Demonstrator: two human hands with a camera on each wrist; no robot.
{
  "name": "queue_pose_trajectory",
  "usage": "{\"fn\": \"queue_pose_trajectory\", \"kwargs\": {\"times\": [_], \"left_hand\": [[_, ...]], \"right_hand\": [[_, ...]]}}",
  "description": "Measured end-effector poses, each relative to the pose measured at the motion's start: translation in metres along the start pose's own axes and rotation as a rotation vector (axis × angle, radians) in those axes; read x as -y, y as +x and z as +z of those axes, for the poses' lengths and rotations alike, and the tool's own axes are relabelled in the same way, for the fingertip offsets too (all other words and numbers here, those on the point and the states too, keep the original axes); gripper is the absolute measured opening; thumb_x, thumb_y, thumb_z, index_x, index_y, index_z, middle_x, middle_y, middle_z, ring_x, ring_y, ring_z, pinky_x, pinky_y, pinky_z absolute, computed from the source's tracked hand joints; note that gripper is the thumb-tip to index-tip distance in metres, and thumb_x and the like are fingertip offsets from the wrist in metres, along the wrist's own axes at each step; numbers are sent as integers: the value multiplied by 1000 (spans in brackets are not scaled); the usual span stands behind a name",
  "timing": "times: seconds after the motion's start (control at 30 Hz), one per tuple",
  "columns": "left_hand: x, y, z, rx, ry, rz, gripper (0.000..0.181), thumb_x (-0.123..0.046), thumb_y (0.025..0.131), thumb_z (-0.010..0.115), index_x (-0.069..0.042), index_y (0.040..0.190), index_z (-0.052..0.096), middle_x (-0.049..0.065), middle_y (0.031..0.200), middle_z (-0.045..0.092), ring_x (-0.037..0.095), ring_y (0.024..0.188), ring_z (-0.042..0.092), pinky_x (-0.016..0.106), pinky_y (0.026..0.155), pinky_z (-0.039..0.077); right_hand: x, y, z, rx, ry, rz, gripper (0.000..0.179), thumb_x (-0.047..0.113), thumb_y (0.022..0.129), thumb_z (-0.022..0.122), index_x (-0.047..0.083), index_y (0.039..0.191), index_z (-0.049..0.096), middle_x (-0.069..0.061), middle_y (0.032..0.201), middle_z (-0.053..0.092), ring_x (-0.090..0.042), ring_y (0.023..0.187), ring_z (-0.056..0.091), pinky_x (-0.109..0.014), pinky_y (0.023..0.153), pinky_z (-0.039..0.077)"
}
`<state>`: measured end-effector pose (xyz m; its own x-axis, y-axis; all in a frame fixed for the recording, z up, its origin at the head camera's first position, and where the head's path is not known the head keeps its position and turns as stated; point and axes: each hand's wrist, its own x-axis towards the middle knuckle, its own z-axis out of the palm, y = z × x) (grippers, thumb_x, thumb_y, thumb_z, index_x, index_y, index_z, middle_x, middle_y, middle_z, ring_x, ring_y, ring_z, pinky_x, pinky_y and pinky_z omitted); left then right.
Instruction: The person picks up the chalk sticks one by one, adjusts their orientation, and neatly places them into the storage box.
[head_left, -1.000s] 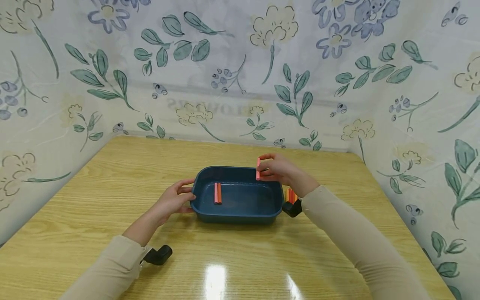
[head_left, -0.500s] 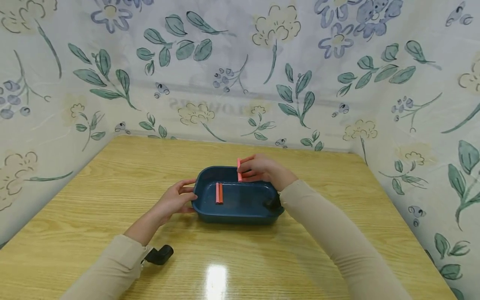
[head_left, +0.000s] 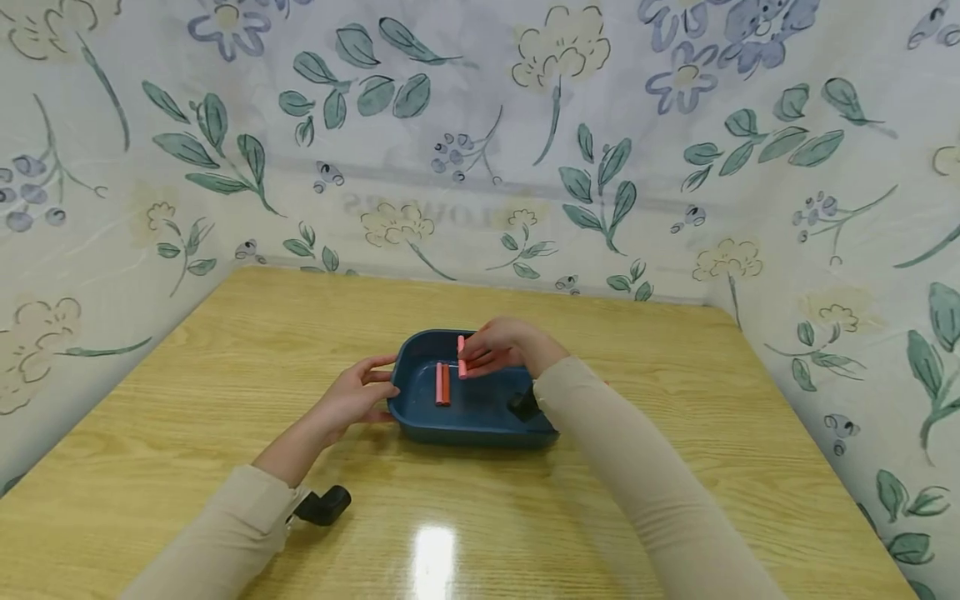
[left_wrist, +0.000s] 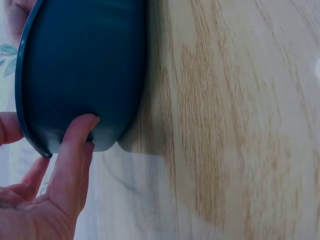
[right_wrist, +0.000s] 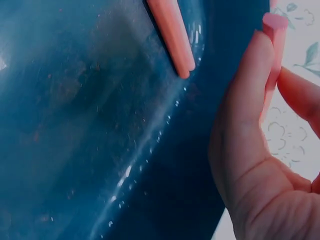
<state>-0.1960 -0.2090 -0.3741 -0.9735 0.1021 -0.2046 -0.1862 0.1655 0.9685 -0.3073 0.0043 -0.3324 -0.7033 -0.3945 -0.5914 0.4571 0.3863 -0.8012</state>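
Right hand [head_left: 501, 347] over the tray [head_left: 480, 421], fingers pinching a pink stick [head_left: 462, 357] upright just above the floor. Left hand [head_left: 351, 398] held the tray's left end, fingers spread on its wall. Two sticks [head_left: 442, 384] lay side by side inside. Tray mid-bench [head_left: 225, 367]

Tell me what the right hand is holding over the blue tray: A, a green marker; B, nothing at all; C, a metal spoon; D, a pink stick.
D. The right hand pinches a pink stick above the blue tray, beside the two orange-pink sticks lying on the tray floor, while the left hand touches the tray's left end.
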Motion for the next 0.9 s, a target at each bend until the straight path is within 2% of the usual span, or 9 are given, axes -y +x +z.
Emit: {"fn": "queue_pose_trajectory", "kwargs": {"times": [0.13,0.27,0.67,0.9], "left_hand": [[-1,0,-1,0,-1,2,57,0,91,48,1,143,25,31,136,33,37,106,54,44,76,53],[-1,0,-2,2,1,8,57,-1,91,48,1,143,25,31,136,33,36,106,54,44,76,54],[0,1,0,9,-8,12,57,-1,90,50,1,143,27,31,135,33,35,103,55,44,75,54],[0,1,-1,1,0,14,57,0,90,49,2,143,27,31,135,33,37,104,55,43,75,54]], "right_hand": [[-2,7,7,36,-62,16,17,-1,86,62,-8,102,61,-16,85,62,-23,72,63,-32,70,56],[-7,15,11,55,-128,24,17,-2,86,62,-10,101,63,-16,81,62,-22,67,63,-32,68,56],[-17,25,15,15,-147,94,12,-3,84,64,-9,95,61,-14,78,60,-19,60,63,-25,59,55],[-16,25,17,38,-123,95,17,-7,83,62,-11,100,61,-16,79,62,-20,63,64,-28,67,55]]}}
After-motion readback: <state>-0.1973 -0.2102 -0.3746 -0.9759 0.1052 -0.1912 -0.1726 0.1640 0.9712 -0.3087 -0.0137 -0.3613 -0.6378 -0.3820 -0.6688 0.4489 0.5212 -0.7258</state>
